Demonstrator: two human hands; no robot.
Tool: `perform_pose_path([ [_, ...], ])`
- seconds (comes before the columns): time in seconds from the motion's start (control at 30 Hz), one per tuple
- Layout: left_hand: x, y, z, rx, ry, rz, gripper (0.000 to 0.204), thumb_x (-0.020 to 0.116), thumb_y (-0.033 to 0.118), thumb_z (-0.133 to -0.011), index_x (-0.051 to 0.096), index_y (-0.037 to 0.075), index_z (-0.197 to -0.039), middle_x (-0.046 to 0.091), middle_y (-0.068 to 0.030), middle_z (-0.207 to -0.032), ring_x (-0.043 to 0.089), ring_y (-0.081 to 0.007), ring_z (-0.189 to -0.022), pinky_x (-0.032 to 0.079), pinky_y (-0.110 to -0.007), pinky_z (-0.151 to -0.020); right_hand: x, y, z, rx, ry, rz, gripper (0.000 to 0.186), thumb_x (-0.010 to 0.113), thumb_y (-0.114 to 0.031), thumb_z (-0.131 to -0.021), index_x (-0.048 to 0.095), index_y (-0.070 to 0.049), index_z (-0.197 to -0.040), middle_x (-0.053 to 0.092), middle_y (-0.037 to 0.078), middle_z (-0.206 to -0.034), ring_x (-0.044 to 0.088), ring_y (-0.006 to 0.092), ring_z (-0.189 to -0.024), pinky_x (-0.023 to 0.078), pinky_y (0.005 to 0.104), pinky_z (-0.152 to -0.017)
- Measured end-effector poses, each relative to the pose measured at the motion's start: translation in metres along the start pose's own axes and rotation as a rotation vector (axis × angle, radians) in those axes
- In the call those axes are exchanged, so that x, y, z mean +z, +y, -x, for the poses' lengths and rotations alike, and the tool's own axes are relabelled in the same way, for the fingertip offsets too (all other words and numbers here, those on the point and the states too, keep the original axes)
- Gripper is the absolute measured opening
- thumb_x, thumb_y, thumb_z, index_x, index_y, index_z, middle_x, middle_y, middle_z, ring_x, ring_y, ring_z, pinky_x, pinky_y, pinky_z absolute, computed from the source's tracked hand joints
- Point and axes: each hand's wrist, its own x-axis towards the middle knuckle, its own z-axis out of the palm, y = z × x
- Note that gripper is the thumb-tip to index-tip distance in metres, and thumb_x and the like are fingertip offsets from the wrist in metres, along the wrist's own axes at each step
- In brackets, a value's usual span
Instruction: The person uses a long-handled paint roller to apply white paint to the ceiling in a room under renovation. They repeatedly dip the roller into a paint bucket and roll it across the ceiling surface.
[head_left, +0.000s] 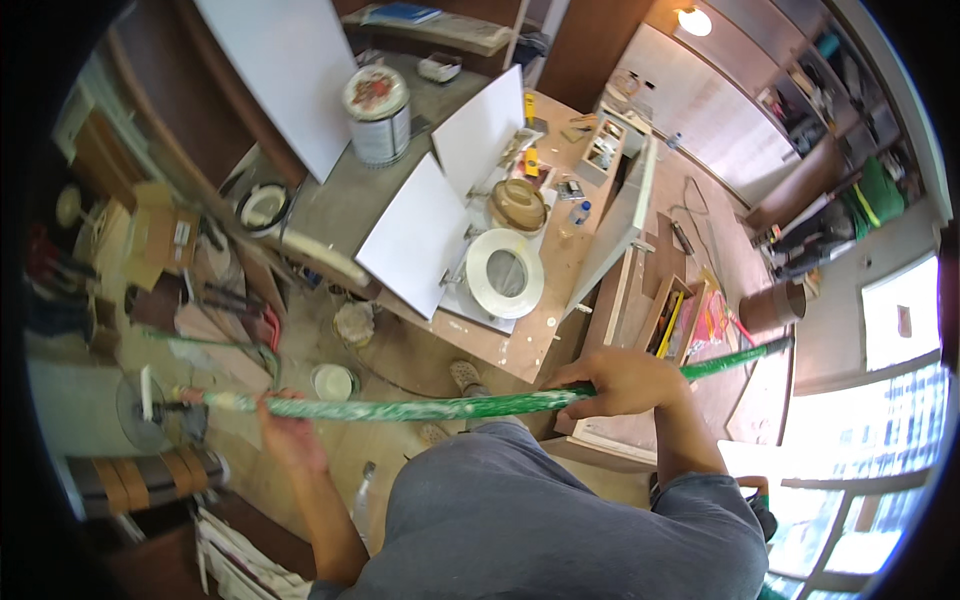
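Note:
I hold a long green pole [450,407], speckled with white, roughly level in front of me with both hands. My left hand [288,428] grips it near its left end, where a grey fitting [185,398] sticks out. My right hand [620,383] is closed around it further right; the pole runs on past it to its far tip [775,346]. Below the pole I see my grey trousers [520,520] and my feet [465,377] on the floor.
A wooden workbench [520,345] ahead carries white panels [415,235], a white tape roll [505,272], a brown tape roll [517,205] and a small bottle [579,212]. A paint can [378,112] stands behind. A tool tray [672,320] is right; clutter and a fan [150,410] are left.

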Motion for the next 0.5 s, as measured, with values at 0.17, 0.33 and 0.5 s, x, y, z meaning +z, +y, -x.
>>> perform_pose_path([
  [0.17, -0.020, -0.048, 0.023, -0.370, -0.043, -0.112, 0.036, 0.047, 0.043, -0.109, 0.057, 0.009, -0.113, 0.071, -0.0138, -0.107, 0.068, -0.0238, -0.096, 0.053, -0.037, -0.087, 0.030, -0.011, -0.036, 0.137, -0.214, -0.010, 0.047, 0.070, -0.027, -0.095, 0.061, -0.010, -0.138, 0.075, 0.016, -0.101, 0.072, 0.0265, -0.091, 0.054, 0.0380, -0.080],
  [0.33, -0.050, -0.097, 0.014, -0.567, -0.071, -0.224, 0.042, 0.042, 0.046, -0.111, 0.058, 0.007, -0.116, 0.073, -0.0142, -0.106, 0.069, -0.0232, -0.098, 0.055, -0.037, -0.084, 0.060, 0.012, -0.072, 0.252, -0.281, -0.013, 0.053, 0.069, -0.033, -0.096, 0.057, -0.012, -0.144, 0.074, 0.018, -0.103, 0.071, 0.0285, -0.093, 0.053, 0.0406, -0.082],
  [0.5, -0.087, -0.131, -0.003, -0.760, -0.287, -0.454, 0.048, 0.043, 0.047, -0.110, 0.060, 0.003, -0.122, 0.074, -0.0156, -0.112, 0.071, -0.0246, -0.097, 0.055, -0.038, -0.085, 0.097, 0.082, -0.077, 0.114, -0.159, 0.014, 0.050, 0.068, -0.036, -0.097, 0.061, -0.013, -0.140, 0.073, 0.020, -0.108, 0.070, 0.0318, -0.096, 0.053, 0.0430, -0.084],
])
